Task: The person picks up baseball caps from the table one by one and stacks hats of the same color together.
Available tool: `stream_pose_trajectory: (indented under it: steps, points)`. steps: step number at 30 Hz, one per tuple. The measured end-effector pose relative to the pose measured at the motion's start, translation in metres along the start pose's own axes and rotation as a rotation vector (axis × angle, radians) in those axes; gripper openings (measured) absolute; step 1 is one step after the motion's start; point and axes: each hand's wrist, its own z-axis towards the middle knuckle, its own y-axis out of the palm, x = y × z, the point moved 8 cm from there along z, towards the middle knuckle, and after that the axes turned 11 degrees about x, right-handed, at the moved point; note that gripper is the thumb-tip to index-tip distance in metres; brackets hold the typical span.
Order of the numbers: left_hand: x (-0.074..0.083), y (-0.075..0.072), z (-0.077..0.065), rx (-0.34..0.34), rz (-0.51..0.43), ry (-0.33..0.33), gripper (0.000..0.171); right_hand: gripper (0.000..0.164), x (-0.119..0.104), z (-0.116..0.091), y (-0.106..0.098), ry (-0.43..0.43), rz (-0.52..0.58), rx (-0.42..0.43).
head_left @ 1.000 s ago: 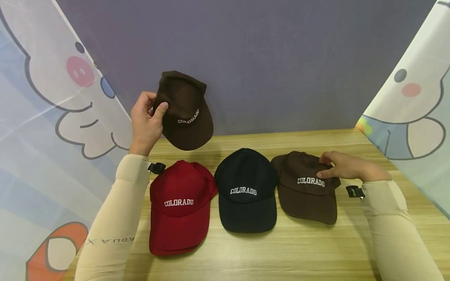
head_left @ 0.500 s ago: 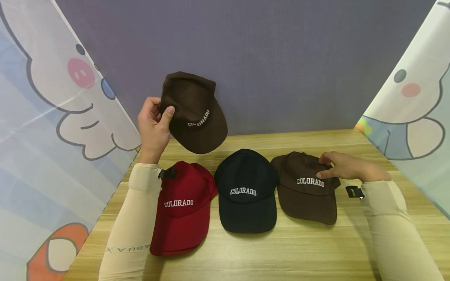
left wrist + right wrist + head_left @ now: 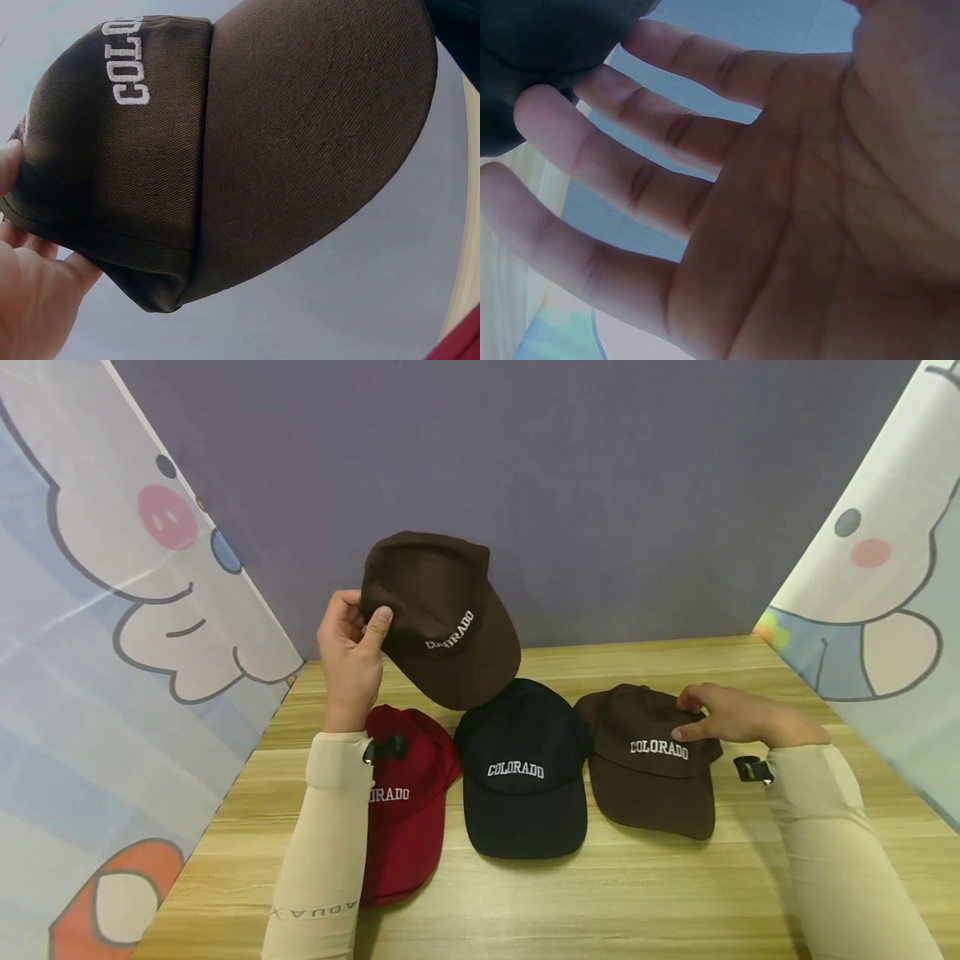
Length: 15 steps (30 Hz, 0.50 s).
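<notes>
My left hand (image 3: pixel 351 664) pinches the crown of a dark brown baseball cap (image 3: pixel 431 581) between thumb and fingers. This cap hangs tilted above the table, brim down to the right, with white COLORADO lettering. In the left wrist view the brown cap (image 3: pixel 300 142) spans most of the frame, brim toward the right. On the right, my right hand (image 3: pixel 731 714) rests at the crown of a second brown cap (image 3: pixel 652 797) lying on the table. The right wrist view shows relaxed, spread fingers (image 3: pixel 592 157) against a dark cap's edge (image 3: pixel 547 37).
A black cap (image 3: pixel 525 818) lies in the middle of the wood-grain table (image 3: pixel 570 910), touching the second brown cap. To its left lies a red cap (image 3: pixel 408 843), partly hidden by my left forearm. A grey panel (image 3: pixel 600 510) stands behind, with cartoon-printed sheets (image 3: pixel 75 652) at the sides.
My left hand has carried the held brown cap right and slightly down, its brim now overlapping the top of the black cap in view. The right hand has stayed in place.
</notes>
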Motion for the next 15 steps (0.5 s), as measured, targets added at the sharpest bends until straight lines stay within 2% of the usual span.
stream_pose_trajectory:
  steps: [5,15]
  points:
    - [0.0,0.003,-0.006,0.014,-0.064,-0.019,0.022,0.061,0.001,0.001,0.001,-0.002,0.018,-0.001]
    - [0.012,0.016,-0.01,0.009,-0.121,0.007,0.019,0.067,0.004,0.001,0.001,0.039,0.009,-0.041]
